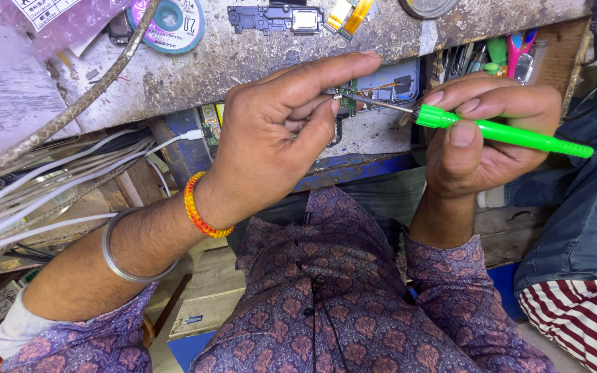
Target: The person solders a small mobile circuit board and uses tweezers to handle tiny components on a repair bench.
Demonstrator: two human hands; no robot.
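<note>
A bundle of white cables (50, 200) hangs at the left under the worn table (243, 62), where a solder-wick reel (172, 24) lies. The left hand (278, 131) pinches the small opened phone (381, 86) at the table's edge; it looks light, thin and fragile, best held by its rim, clear of the bare circuit board. The right hand (481, 138) is closed around a slim, stiff green screwdriver (499, 131), tip on the board, tools (506, 55) crowding behind.

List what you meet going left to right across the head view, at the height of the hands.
White cables → steel bangle → orange beaded bracelet → left hand → small circuit board → right hand → green soldering iron, its rear end sticking out right.
</note>
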